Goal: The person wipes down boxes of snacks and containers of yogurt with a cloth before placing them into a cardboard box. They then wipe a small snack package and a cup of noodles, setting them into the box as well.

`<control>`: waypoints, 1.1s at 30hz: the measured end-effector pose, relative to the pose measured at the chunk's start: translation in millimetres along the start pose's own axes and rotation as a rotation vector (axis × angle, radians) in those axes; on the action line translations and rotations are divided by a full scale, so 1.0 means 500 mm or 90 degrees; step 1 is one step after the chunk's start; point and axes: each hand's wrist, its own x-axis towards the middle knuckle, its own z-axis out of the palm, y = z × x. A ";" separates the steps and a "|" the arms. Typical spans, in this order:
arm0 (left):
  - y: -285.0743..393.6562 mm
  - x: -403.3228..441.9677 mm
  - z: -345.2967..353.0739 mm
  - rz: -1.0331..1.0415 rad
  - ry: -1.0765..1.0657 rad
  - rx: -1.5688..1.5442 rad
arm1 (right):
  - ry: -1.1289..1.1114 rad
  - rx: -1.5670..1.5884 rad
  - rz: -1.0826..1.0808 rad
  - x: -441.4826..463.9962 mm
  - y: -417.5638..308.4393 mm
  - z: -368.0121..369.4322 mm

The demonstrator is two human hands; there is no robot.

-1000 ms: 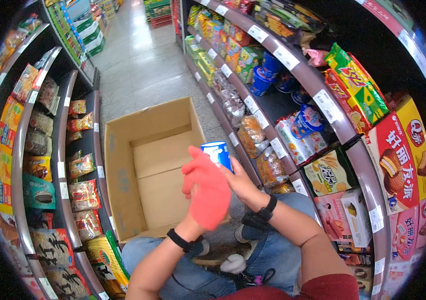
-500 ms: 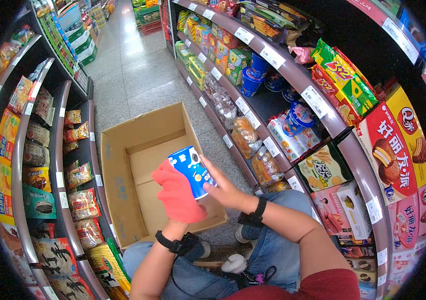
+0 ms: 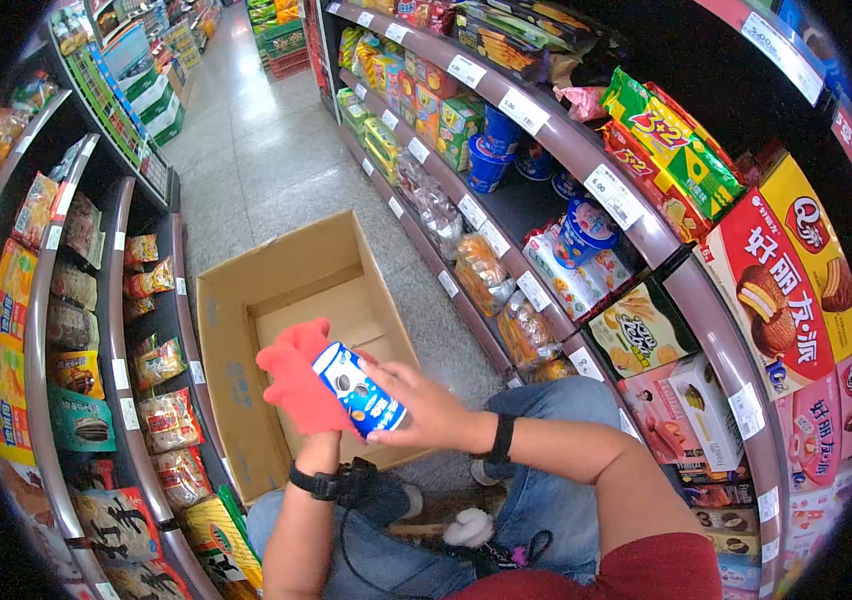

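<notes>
the right hand (image 3: pixel 430 407) clamps the tilted blue cup (image 3: pixel 356 385) between thumb and fingers; whether the red-covered left hand (image 3: pixel 298 378) beside it grips too, i cannot tell. likely light, slick, dentable: best held mid-wall, gently.

So the cup (image 3: pixel 361 388) sits between the left fingers (image 3: pixel 286 352) and the right fingers (image 3: pixel 401 382). The box (image 3: pixel 291 258) is on the floor (image 3: pixel 276 165), below and just beyond the fingers. Left of them: snack packets (image 3: pixel 160 362) on a shelf (image 3: pixel 183 325). Right: tubs (image 3: pixel 586 230) on another shelf (image 3: pixel 636 240), bagged bread (image 3: pixel 486 272) one level under. Legs (image 3: pixel 536 440) are on the near side, lower down.
</notes>
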 end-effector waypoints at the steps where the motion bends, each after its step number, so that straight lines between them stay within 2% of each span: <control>1: 0.007 -0.001 -0.006 0.006 0.003 0.038 | -0.003 0.029 0.015 -0.002 -0.014 -0.001; 3: 0.014 -0.008 -0.007 0.082 0.048 0.259 | 0.000 0.072 0.032 -0.004 -0.021 0.000; 6: 0.013 -0.021 0.014 0.294 0.168 0.809 | 0.007 0.040 0.031 0.000 -0.015 -0.014; 9: 0.011 -0.033 0.022 0.357 0.069 0.830 | 0.050 -0.145 0.013 0.006 -0.021 -0.048; 12: -0.027 -0.031 0.040 0.390 0.062 0.708 | 0.113 -0.177 -0.002 0.021 -0.017 -0.070; 13: -0.032 -0.028 0.041 0.382 0.068 0.814 | 0.119 -0.143 0.027 0.024 -0.014 -0.073; 15: -0.078 -0.023 0.022 0.296 0.081 0.802 | 0.124 -0.164 0.041 0.021 0.002 -0.070; 17: -0.105 -0.029 -0.009 0.286 0.049 0.687 | 0.111 -0.191 0.035 0.026 -0.009 -0.067; 18: -0.111 -0.032 -0.022 0.322 0.001 0.580 | 0.105 -0.203 0.012 0.028 -0.014 -0.061; 20: -0.094 -0.032 -0.033 0.353 -0.065 0.501 | 0.102 -0.234 -0.019 0.021 -0.019 -0.049; 22: -0.079 -0.044 -0.028 0.331 -0.102 0.551 | 0.089 -0.237 -0.019 0.023 -0.027 -0.045; 23: -0.084 -0.051 -0.027 0.271 -0.073 0.469 | 0.082 -0.231 -0.021 0.021 -0.030 -0.044; 26: -0.063 -0.037 -0.002 0.374 0.108 0.454 | 0.074 -0.205 -0.007 0.009 -0.037 -0.029; 32: 0.003 -0.021 0.006 -0.065 -0.001 -0.204 | -0.008 -0.018 0.050 -0.002 -0.037 -0.018; 33: -0.011 -0.009 -0.008 -0.059 0.006 -0.203 | -0.021 0.007 0.064 -0.001 -0.035 -0.017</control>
